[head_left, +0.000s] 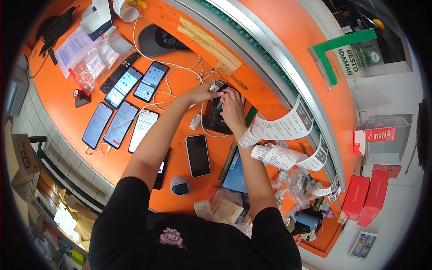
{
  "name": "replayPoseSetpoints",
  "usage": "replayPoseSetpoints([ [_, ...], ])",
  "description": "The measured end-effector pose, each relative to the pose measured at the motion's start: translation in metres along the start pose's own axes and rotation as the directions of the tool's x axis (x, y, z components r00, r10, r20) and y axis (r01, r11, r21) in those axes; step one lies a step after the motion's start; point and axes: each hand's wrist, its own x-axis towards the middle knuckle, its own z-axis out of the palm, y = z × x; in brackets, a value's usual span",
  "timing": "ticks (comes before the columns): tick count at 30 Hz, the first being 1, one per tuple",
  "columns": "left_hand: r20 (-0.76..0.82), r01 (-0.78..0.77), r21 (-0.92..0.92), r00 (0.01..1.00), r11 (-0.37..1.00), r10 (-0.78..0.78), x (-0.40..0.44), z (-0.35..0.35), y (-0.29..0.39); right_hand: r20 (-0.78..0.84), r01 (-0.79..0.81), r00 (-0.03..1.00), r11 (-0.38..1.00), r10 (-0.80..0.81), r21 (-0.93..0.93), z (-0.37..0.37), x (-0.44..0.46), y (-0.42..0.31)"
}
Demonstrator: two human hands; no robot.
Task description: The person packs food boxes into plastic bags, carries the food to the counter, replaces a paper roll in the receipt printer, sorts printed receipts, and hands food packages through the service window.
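A black box-shaped device (213,118), perhaps a small receipt printer, lies on the orange counter. My left hand (201,93) reaches its far end, fingers closed and thumb pointing toward my other hand. Beside those fingers shows a small piece of printed white paper (218,85). My right hand (232,109) rests over the device's right side with bent fingers, their tips meeting the left hand. What lies between the fingertips is hidden. A white cable (194,121) with a plug runs close by the device.
Several phones (119,124) lie on the orange counter (63,96) to the left, with a dark-screened phone (198,155) nearer me. Long printed receipts (288,128) hang at right. A grey cap (157,39), plastic bags (101,58) and a round speaker-like object (180,185) lie about.
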Motion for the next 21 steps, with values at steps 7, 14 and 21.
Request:
replayPoseSetpoints([
  [7, 0.101, -0.322, 0.385, 0.946, 0.865, 0.308, -0.018, -0.002, 0.014, 0.067, 0.024, 0.997, 0.995, -0.031, 0.097, 0.005, 0.001, 0.005],
  [14, 0.037, -0.238, 0.431, 0.969, 0.871, 0.246, -0.016, 0.006, 0.015, 0.031, 0.006, 0.999, 0.998, -0.008, 0.057, 0.009, -0.001, 0.004],
  [21, -0.026, 0.028, 0.246, 0.999, 0.969, -0.023, -0.020, 0.012, 0.028, -0.051, -0.179, 0.968, 0.821, 0.245, 0.542, 0.040, -0.008, 0.027],
])
